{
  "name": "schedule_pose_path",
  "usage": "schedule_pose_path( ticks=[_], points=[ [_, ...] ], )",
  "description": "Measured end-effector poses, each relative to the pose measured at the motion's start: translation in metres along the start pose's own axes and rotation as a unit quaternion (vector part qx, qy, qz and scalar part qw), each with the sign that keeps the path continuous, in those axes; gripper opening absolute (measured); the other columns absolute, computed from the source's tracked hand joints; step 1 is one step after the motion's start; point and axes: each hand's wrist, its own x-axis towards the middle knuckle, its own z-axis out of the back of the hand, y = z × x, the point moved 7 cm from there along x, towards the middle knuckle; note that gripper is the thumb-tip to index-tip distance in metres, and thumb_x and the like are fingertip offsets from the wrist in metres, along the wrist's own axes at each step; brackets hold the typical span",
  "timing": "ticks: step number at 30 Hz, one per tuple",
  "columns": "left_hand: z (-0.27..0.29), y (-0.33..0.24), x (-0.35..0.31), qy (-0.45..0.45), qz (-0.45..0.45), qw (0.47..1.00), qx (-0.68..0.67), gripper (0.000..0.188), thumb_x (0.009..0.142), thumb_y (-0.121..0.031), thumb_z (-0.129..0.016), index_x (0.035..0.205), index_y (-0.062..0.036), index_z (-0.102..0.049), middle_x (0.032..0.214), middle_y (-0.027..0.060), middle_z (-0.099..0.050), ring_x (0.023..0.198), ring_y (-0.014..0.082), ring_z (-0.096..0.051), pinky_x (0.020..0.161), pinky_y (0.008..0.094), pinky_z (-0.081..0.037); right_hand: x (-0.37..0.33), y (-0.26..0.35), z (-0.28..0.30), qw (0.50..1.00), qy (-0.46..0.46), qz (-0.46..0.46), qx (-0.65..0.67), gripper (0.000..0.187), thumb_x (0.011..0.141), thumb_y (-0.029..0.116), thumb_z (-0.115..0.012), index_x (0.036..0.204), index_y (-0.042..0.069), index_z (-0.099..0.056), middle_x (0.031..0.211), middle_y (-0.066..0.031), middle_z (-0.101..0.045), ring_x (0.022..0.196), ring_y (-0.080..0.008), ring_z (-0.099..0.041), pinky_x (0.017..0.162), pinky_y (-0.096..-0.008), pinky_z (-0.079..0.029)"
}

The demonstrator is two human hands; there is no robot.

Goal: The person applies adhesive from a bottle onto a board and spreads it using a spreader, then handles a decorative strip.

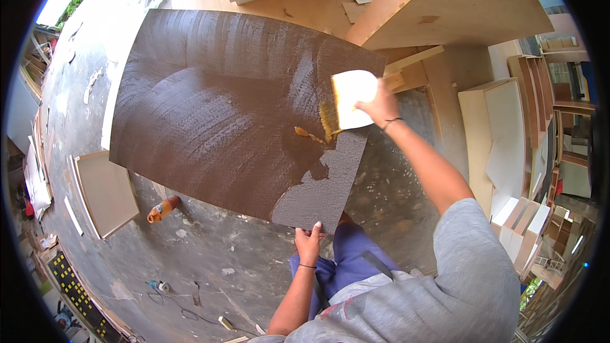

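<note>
A large sheet (210, 108) lies in front of me, most of its top dark brown with wet-looking, streaky glue. Near its right edge, my right hand (380, 105) grips a white flat spreader (353, 98), whose left edge meets the surface. Thick amber glue (328, 121) runs along that edge, and a small blob sits just left of it. The sheet's near right corner is a lighter, textured grey (324, 194) without the brown coat. At the near edge, my left hand (308, 246) pinches the sheet, thumb on top; its other fingers are partly hidden.
An orange-brown bottle (163, 209) stands on the stained concrete floor, left of my legs. Beyond it lies a framed panel (107, 194). A blue power tool (159, 286) with a cord is at lower left. Curved plywood pieces (457, 9) and cabinet carcasses (508, 140) stand far and right.
</note>
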Motion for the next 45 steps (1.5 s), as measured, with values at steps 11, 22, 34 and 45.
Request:
schedule_pose_path(
  ticks=[11, 22, 34, 45],
  points=[
    [-0.004, 0.002, 0.001, 0.029, 0.075, 0.997, -0.012, 0.029, 0.084, -0.012, -0.064, 0.093, 0.0057, -0.043, 0.083, 0.0152, -0.060, 0.062, 0.0198, -0.064, 0.054, 0.0274, -0.055, -0.056, 0.109, -0.081, 0.984, 0.040, 0.125, 0.120, 0.029, 0.072, 0.013, -0.058, 0.095, 0.005, -0.043, 0.075, -0.0253, -0.061, 0.074, -0.0444, -0.060, 0.066, -0.0516, -0.048],
    [-0.004, -0.002, -0.002, 0.028, 0.085, 0.996, 0.021, 0.034, 0.084, -0.015, -0.065, 0.091, 0.0082, -0.041, 0.082, 0.0175, -0.059, 0.063, 0.0210, -0.064, 0.055, 0.0283, -0.055, 0.024, -0.076, 0.032, 0.972, -0.201, -0.117, 0.024, 0.049, 0.065, 0.016, -0.068, 0.108, 0.006, -0.047, 0.088, -0.0230, -0.062, 0.087, -0.0407, -0.059, 0.077, -0.0464, -0.048],
    [-0.005, 0.004, 0.001, 0.058, 0.063, 0.996, -0.019, 0.035, 0.084, -0.017, -0.064, 0.099, 0.0054, -0.042, 0.087, 0.0145, -0.059, 0.062, 0.0207, -0.064, 0.054, 0.0273, -0.053, -0.051, -0.004, 0.024, 0.974, -0.143, -0.010, 0.176, 0.043, 0.075, 0.017, -0.069, 0.105, -0.004, -0.047, 0.099, -0.0251, -0.059, 0.096, -0.0356, -0.059, 0.082, -0.0405, -0.046],
    [-0.008, 0.015, -0.001, 0.014, 0.039, 0.997, -0.071, 0.030, 0.085, -0.019, -0.064, 0.089, 0.0058, -0.046, 0.076, 0.0115, -0.060, 0.058, 0.0175, -0.063, 0.047, 0.0265, -0.051, -0.050, 0.014, 0.029, 0.991, -0.029, 0.099, 0.088, 0.061, 0.078, 0.017, -0.065, 0.131, 0.004, -0.038, 0.116, -0.0291, -0.053, 0.108, -0.0371, -0.054, 0.092, -0.0408, -0.043]
  ],
)
